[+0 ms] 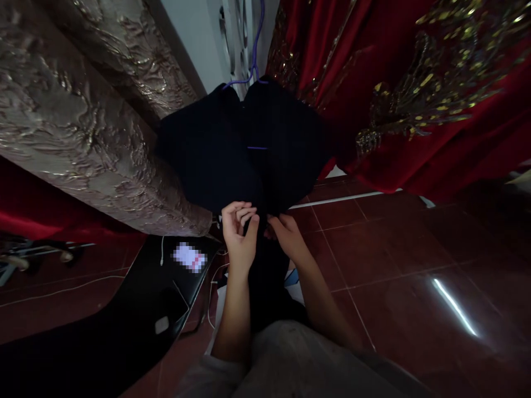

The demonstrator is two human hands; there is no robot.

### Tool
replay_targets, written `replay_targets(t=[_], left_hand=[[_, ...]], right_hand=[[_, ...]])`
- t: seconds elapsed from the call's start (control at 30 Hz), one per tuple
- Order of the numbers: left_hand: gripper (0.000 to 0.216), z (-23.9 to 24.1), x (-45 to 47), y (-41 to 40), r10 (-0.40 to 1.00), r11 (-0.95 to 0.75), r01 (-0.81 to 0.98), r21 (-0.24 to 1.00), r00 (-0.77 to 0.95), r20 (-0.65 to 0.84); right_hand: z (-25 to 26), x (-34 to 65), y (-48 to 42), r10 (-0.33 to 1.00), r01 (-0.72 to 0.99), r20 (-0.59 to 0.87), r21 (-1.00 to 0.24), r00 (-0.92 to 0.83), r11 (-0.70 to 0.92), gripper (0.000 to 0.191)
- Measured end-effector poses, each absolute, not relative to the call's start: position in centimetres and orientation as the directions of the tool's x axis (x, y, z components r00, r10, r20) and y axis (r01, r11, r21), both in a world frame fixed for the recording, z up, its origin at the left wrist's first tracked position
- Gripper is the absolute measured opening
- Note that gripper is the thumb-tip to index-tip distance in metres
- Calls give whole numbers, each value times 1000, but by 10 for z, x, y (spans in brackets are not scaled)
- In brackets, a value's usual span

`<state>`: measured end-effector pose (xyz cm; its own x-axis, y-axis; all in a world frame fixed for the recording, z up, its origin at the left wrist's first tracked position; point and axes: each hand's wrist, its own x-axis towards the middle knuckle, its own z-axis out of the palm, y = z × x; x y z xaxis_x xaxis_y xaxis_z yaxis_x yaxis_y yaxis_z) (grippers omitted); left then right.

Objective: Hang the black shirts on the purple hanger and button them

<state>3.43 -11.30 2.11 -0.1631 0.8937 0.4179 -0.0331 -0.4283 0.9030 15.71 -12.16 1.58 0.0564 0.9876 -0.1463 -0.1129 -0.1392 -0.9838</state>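
A grey top (pixel 286 359) is covering the person's body on the near side of the grip, with dark cloth (pixel 269 293) running down from between the hands toward it. Both bare forearms are reaching out from there. The left hand (pixel 240 229) is curling its fingers loosely, its thumb pointing up close to the fingertips; whether it is pinching any fabric, I cannot tell. The right hand (pixel 285 235) is bending its fingertips in against the dark cloth, just beside the left; whether they are closing on an edge, I cannot tell either.

To the left of the grip, a black bench (pixel 124 309) is carrying a small white case (pixel 161 325), a phone (pixel 189 258) whose lit screen is blurred out, and the end of a white cable (pixel 162 254). To the right of the grip, red floor tiles (pixel 373 260) are reflecting a bright streak of light.

Just beyond the grip, a dark garment (pixel 207 149) is hanging by its shoulders from a purple hanger (pixel 239 82), its lower part coming down to the hands. Beyond and left of the grip, a beige textured cloth (pixel 83 121) is draping in thick folds; beyond and right, a red cloth (pixel 415 166) is glinting with gold sequins. Farthest off, a pale wall (pixel 186 33) is showing behind the hanger.
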Motion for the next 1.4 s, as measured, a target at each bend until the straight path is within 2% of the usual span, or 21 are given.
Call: replay_targets(t=[0.1,0.17,0.23,0.4,0.57,0.63,0.7,0.8,0.87,0.93,0.97,1.03,1.13,1.2,1.3,1.4], left_hand=[[20,14,18,-114,941,-339,68,938,44,336],[19,13,9,-116,930,-341,135,930,191,313],[19,14,4,-117,915,-368,175,913,240,324],[17,16,9,-117,891,-453,200,868,138,433],[17,9,18,-118,876,-471,276,838,35,481],[17,6,20,-119,881,-454,274,848,-2,473],[18,3,22,-117,891,-432,233,871,-40,453],[25,-4,27,-111,901,-394,180,901,-120,417],[29,-13,35,-103,901,-377,173,910,-160,404],[30,-26,45,-95,906,-364,160,917,-167,389],[28,-31,50,-91,914,-354,151,923,-155,375],[22,-35,58,-84,935,-326,146,934,-99,341],[25,-12,59,-72,937,-350,156,924,65,344],[34,22,53,-57,886,-461,130,878,115,449],[38,87,41,-26,711,-696,148,703,2,703],[22,138,37,0,531,-811,335,481,75,844]], right_hand=[[21,157,-123,987,-132,-114,-986,111,-99,41],[22,154,-124,989,-162,-91,-984,117,-72,42],[21,151,-126,993,-197,-54,-980,109,-32,40],[23,153,-129,998,-168,-12,-986,60,-2,36],[24,163,-132,996,140,85,-987,42,78,39],[27,166,-130,996,201,85,-976,-16,86,41],[35,167,-121,993,118,23,-992,-113,37,40],[64,168,-89,980,-94,-21,-995,-197,-41,40],[94,168,-57,991,-188,33,-982,-132,8,41],[126,168,-26,993,-261,113,-958,21,115,43],[140,167,-13,982,-287,157,-941,104,181,43],[162,168,3,954,-312,258,-903,153,294,45],[173,169,4,928,-289,354,-881,119,373,45],[172,172,-5,926,-243,357,-894,123,377,43],[170,174,-15,924,-184,362,-907,124,380,37],[169,173,-13,892,-157,442,-878,99,452,31]])
